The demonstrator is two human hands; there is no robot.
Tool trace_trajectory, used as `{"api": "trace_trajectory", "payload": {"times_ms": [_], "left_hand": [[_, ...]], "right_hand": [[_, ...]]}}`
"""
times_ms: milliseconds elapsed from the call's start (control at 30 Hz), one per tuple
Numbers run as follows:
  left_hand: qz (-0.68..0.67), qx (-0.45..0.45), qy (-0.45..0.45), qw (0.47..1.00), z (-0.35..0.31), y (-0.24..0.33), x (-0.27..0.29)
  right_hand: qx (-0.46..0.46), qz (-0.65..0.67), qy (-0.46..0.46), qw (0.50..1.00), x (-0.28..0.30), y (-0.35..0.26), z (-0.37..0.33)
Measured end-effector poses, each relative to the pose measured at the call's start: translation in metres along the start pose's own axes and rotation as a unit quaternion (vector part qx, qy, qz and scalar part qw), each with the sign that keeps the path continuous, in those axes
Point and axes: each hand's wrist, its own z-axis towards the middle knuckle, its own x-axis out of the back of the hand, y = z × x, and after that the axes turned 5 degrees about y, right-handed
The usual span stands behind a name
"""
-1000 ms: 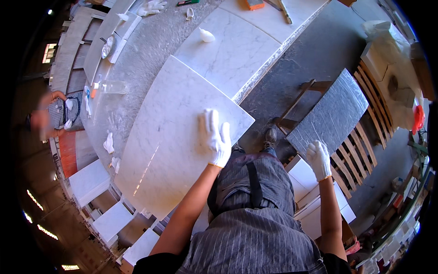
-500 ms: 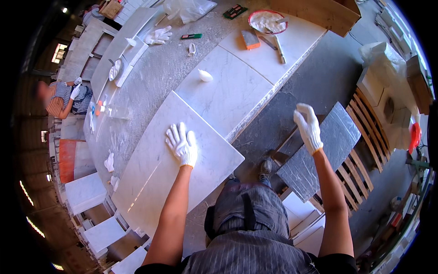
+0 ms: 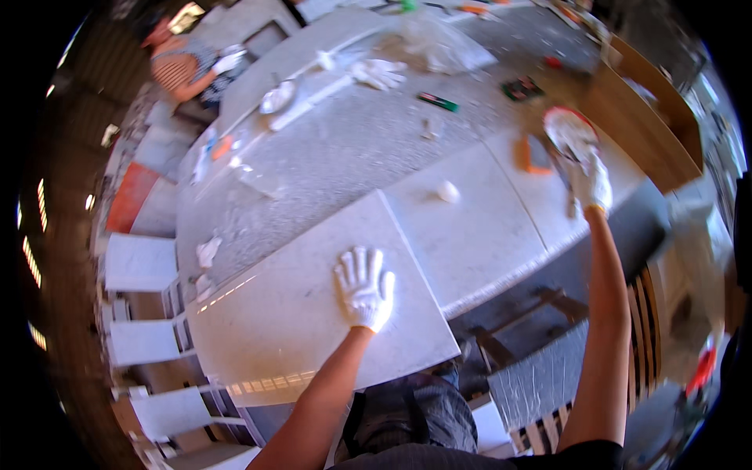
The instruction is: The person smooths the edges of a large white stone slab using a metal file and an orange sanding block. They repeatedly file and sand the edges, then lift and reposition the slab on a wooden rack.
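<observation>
Two gloved hands show: the left hand [image 3: 364, 288] lies flat, fingers spread wide, on a pale stone slab [image 3: 298, 313] at centre frame; the right hand [image 3: 589, 178] reaches to the upper right, over a blurred tool [image 3: 570, 188], its grip impossible to judge. One white bowl [image 3: 569, 129] sits beyond. Two more slabs [image 3: 470, 227] lie on the grey surface [image 3: 337, 149].

stone workshop: marble slabs [image 3: 313, 313] on workbench [image 3: 345, 149], stacked tiles [image 3: 141, 262].

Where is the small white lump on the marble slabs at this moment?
In the head view, the small white lump lies on the middle marble slab, up and right of the left hand, left of the right hand.
</observation>
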Motion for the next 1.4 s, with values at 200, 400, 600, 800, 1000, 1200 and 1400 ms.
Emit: {"api": "trace_trajectory", "payload": {"times_ms": [200,400,600,800,1000,1200,1400], "left_hand": [[-0.065,0.029,-0.008,0.997,-0.002,-0.015,0.008],[-0.071,0.025,-0.011,0.997,0.004,-0.008,0.002],[-0.005,0.031,-0.019,0.999,-0.009,-0.013,-0.007],[-0.015,0.008,0.01,1.0,-0.007,-0.01,-0.023],[-0.017,0.003,0.038,0.999,-0.013,-0.016,-0.025],[-0.016,-0.008,0.072,0.997,-0.015,-0.02,-0.041],[-0.036,-0.01,0.08,0.996,-0.015,-0.019,-0.041]], "right_hand": [[-0.02,-0.094,-0.026,0.995,-0.01,-0.002,0.021],[0.073,-0.119,0.084,0.987,0.045,0.025,0.033],[-0.125,0.332,-0.149,0.923,0.108,-0.058,-0.121],[-0.203,0.411,-0.371,0.808,0.096,-0.08,-0.292],[-0.053,0.315,-0.451,0.834,0.059,-0.104,-0.332],[0.147,0.255,-0.449,0.844,0.049,-0.109,-0.327],[0.214,0.253,-0.434,0.838,0.041,-0.115,-0.318]]}}
